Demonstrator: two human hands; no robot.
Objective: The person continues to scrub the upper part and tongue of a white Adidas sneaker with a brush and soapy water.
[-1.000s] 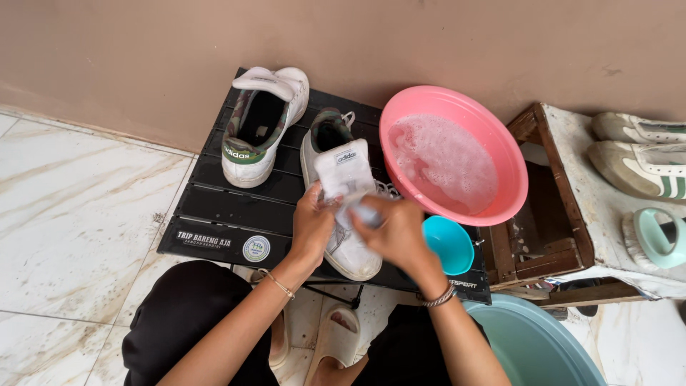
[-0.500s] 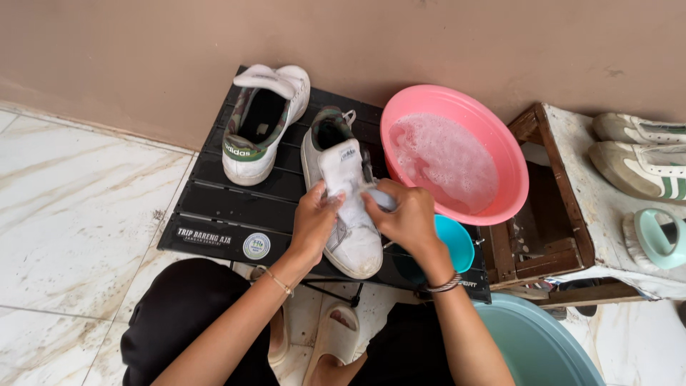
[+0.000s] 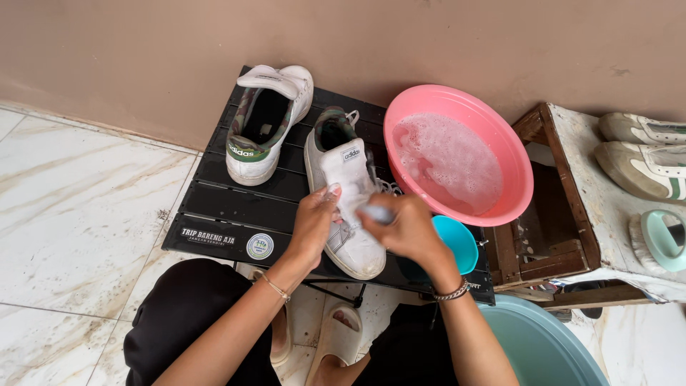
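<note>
A white sneaker (image 3: 350, 186) lies on a low black slatted table (image 3: 214, 193), toe toward me. My left hand (image 3: 314, 221) presses on its side and tongue, holding it steady. My right hand (image 3: 404, 229) is closed around a small pale brush (image 3: 377, 213) that rests against the sneaker's laces. A second white sneaker (image 3: 264, 125) with a green heel tab stands to the left, untouched.
A pink basin (image 3: 500, 154) of soapy water sits at the table's right end, with a small blue bowl (image 3: 457, 243) below it. A wooden crate (image 3: 564, 207) stands to the right; beyond it are two more shoes (image 3: 643, 161) and a teal scrub brush (image 3: 661, 239). A blue-grey tub (image 3: 543, 343) is by my right knee.
My right hand has slid the brush along the sneaker, first up toward the tongue, then back down to the laces. My left hand stays on the shoe.
</note>
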